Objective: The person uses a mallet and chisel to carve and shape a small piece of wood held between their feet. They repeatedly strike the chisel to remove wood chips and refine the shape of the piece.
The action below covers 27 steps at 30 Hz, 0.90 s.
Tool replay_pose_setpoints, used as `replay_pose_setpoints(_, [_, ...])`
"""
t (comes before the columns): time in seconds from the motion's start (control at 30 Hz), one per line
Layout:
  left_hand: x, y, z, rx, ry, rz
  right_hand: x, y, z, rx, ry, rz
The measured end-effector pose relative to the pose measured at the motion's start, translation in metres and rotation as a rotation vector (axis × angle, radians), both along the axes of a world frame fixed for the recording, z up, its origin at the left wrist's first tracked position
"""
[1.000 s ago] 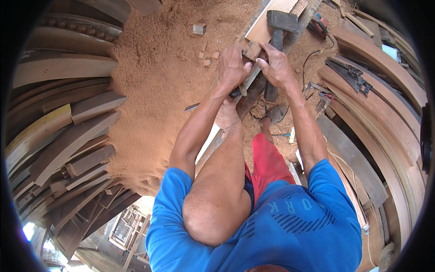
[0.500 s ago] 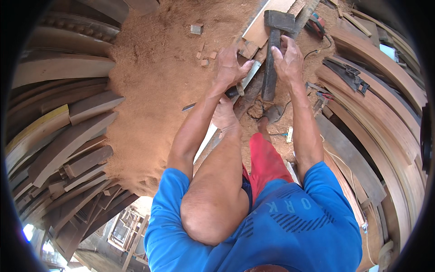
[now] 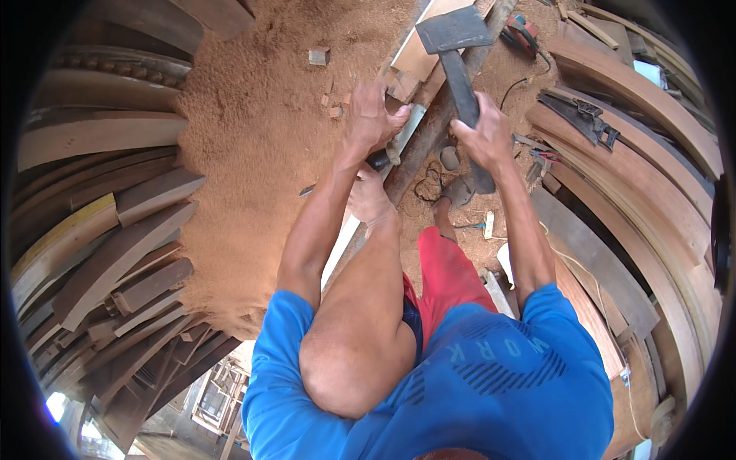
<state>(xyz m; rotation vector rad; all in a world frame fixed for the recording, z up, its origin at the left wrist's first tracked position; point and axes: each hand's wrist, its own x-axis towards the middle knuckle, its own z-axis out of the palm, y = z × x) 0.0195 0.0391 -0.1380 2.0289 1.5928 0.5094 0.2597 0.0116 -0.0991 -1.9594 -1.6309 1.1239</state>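
Mallet (image 3: 458,80) amid sawdust (image 3: 245,192) and planks (image 3: 100,139)

The right hand (image 3: 484,136) hides the stretch of the mallet's (image 3: 454,32) handle inside its grip, while the left forearm (image 3: 310,222) covers all but the tip of a thin dark blade (image 3: 307,190), and whether the left hand's (image 3: 371,119) fingertips touch the wooden block (image 3: 402,86) beside them cannot be told. The pale board (image 3: 420,52) runs off the upper edge, the stacked planks (image 3: 100,138) on the left fade into the black rim, and the red corded device (image 3: 523,32) (small and far off) is too indistinct to identify.
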Motion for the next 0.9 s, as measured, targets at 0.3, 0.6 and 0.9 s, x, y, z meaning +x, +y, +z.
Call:
replay_pose_setpoints(0.3, [0.003,-0.006,-0.017,0.074,-0.099,0.065,-0.007,-0.016,0.04,0.095,-0.117,0.313])
replay_pose_setpoints(0.6, [0.0,-0.006,-0.013,0.06,-0.191,0.059,-0.015,-0.015,0.074,0.333,0.024,0.251])
replay_pose_setpoints(0.9, [-0.009,-0.012,-0.047,0.275,-0.162,0.026,-0.005,-0.012,0.038,0.06,-0.207,0.431])
